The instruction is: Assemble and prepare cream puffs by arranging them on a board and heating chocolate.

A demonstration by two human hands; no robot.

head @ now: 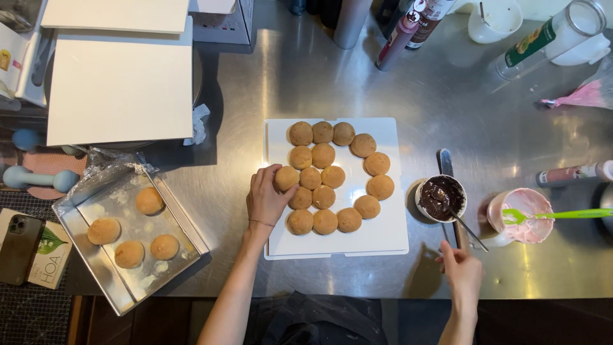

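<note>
A white square board [383, 236] lies on the steel counter, carrying several round golden puffs [324, 155] arranged in a curved block. My left hand [265, 199] rests on the board's left edge, fingers touching a puff [287, 178] in the left column. My right hand [461, 269] is at the counter's front edge, fingers pinched on the handle of a thin utensil [469, 229] that leans in a small cup of dark chocolate [440, 197]. A flat metal spatula [446, 163] lies behind that cup.
A metal tray [185, 223] with several more puffs sits front left. A pink cream cup with a green spatula [562, 214] stands right. Bottles, a jar [549, 38] and a pink piping bag [581, 96] line the back. White boards [121, 89], a phone [18, 246] and dumbbells lie at the left.
</note>
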